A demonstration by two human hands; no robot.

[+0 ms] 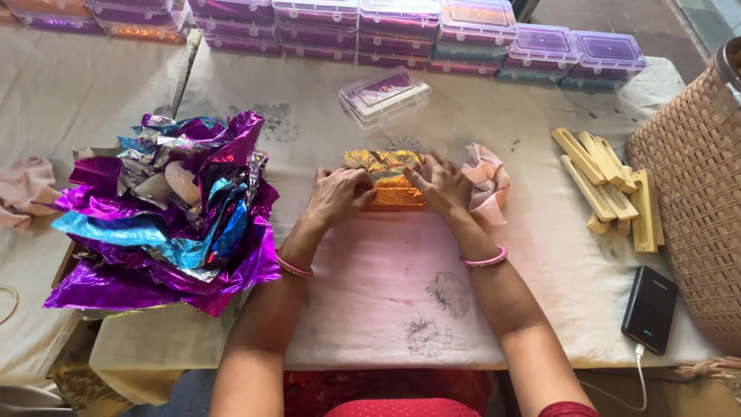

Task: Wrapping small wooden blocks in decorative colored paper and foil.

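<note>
The left hand (337,194) and right hand (438,184) are pressing down with curled fingers on a gold foil-wrapped block (385,179) lying mid-counter (370,286), between a pile of purple and blue foil sheets (166,212) and a pink cloth (486,181).

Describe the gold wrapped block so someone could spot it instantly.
On the cloth-covered table, look between the left hand and right hand. The gold foil block lies there, both hands pressing it. It is the only gold thing; the foil pile is purple and blue.
</note>
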